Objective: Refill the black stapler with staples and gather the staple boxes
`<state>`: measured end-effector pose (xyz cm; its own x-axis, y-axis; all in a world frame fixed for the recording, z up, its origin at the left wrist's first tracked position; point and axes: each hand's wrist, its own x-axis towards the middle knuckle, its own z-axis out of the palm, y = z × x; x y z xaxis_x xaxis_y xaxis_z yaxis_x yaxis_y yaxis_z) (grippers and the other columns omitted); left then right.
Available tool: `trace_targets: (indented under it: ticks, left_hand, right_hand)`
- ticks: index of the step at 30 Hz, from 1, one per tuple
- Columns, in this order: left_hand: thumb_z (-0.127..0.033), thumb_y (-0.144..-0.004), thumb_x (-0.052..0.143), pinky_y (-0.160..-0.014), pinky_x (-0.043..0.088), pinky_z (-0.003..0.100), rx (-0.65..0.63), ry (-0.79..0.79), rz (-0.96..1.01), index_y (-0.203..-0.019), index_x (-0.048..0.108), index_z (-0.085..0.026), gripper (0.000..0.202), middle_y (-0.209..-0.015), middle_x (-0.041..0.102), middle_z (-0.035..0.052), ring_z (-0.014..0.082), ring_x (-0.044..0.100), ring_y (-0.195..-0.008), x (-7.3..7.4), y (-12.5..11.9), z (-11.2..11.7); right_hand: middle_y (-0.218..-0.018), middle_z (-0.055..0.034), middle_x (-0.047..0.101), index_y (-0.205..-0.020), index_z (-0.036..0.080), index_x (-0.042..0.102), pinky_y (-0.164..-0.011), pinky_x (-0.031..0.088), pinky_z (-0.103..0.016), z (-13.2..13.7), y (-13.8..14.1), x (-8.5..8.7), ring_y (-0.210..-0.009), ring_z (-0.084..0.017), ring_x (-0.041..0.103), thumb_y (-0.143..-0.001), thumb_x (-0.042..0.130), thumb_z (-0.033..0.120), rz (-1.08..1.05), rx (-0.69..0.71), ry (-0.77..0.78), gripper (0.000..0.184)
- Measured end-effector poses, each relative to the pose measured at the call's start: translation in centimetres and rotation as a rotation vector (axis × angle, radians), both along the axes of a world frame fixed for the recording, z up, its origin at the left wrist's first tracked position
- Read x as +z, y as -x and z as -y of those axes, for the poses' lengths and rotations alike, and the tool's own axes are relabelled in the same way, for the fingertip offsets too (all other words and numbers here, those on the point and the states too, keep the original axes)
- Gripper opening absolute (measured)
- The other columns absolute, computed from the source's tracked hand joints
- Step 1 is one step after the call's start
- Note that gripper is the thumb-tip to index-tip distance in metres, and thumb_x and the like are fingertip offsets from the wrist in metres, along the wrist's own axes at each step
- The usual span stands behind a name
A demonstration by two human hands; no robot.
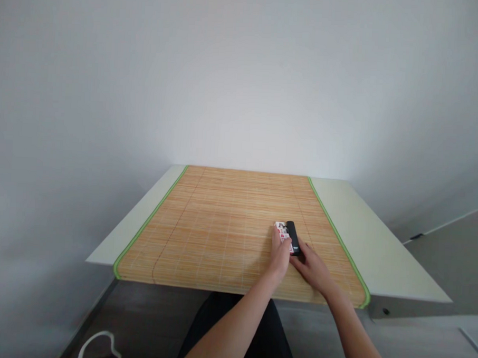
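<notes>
A small white box with red and black print (282, 231) lies on the bamboo mat (221, 225), right of centre. A slim black device like a remote (293, 237) lies against its right side. My left hand (279, 254) rests on the near end of the white box, fingers curled over it. My right hand (312, 266) touches the near end of the black device with its fingertips. How firmly either hand grips is too small to see.
The mat has green edging and covers a pale table (378, 248) set against a white wall. Bare table strips show on both sides. A white cord loop (99, 344) lies on the floor at lower left. My dark-clothed lap is below the table edge.
</notes>
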<state>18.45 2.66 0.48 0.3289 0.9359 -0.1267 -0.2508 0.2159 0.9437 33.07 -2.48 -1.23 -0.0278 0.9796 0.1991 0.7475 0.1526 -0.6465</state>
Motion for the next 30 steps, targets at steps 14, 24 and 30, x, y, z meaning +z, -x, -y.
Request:
trace_targets:
  ticks: [14, 24, 30]
  left_hand:
    - [-0.016, -0.072, 0.059, -0.105, 0.048, 0.036, -0.089, -0.008, 0.271, -0.132, 0.061, -0.024, 0.061, -0.128, 0.069, 0.0054, 0.0231, 0.065, -0.116, -1.1, -4.1, -1.8]
    - [-0.017, -0.067, 0.060, -0.100, 0.050, 0.036, -0.119, 0.007, 0.276, -0.128, 0.063, -0.025, 0.061, -0.123, 0.071, 0.0058, 0.0228, 0.066, -0.110, -1.8, -4.7, -2.2]
    - [-0.014, -0.067, 0.060, -0.107, 0.048, 0.038, -0.107, 0.053, 0.218, -0.140, 0.057, -0.024, 0.074, -0.132, 0.068, 0.0067, 0.0268, 0.062, -0.124, -1.1, -4.5, -1.4]
  right_hand:
    - [-0.134, -0.0096, 0.065, -0.145, 0.028, 0.055, -0.106, 0.048, -0.047, 0.3, -5.7, 0.5, -0.120, -0.031, 0.061, -0.090, 0.060, 0.054, 0.003, -0.073, -0.002, 0.060]
    - [-0.140, -0.0101, 0.064, -0.144, 0.027, 0.055, -0.108, 0.047, -0.050, 0.4, -5.8, 0.3, -0.124, -0.033, 0.061, -0.087, 0.063, 0.053, -0.030, -0.113, -0.007, 0.063]
    - [-0.140, -0.0088, 0.064, -0.146, 0.028, 0.053, -0.106, 0.048, -0.047, 0.4, -6.0, 0.1, -0.122, -0.031, 0.062, -0.089, 0.062, 0.053, -0.008, -0.090, -0.028, 0.062]
